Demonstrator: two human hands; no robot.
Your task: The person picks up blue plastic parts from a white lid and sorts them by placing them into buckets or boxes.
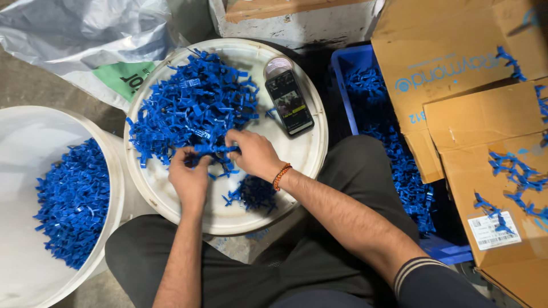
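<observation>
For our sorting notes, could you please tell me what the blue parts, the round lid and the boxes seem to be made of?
Blue parts: probably moulded plastic, uniform colour, slight sheen. Round lid: likely white plastic, scuffed and matte, with a raised rim. Boxes: brown corrugated cardboard, matte, creased flaps. Both hands grip parts.

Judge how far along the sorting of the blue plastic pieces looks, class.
Done: a white bucket already holds a heap of blue pieces, and a small separated pile lies on the round white lid. In hand: the left hand and right hand grip one blue piece. Left: the large blue heap.
</observation>
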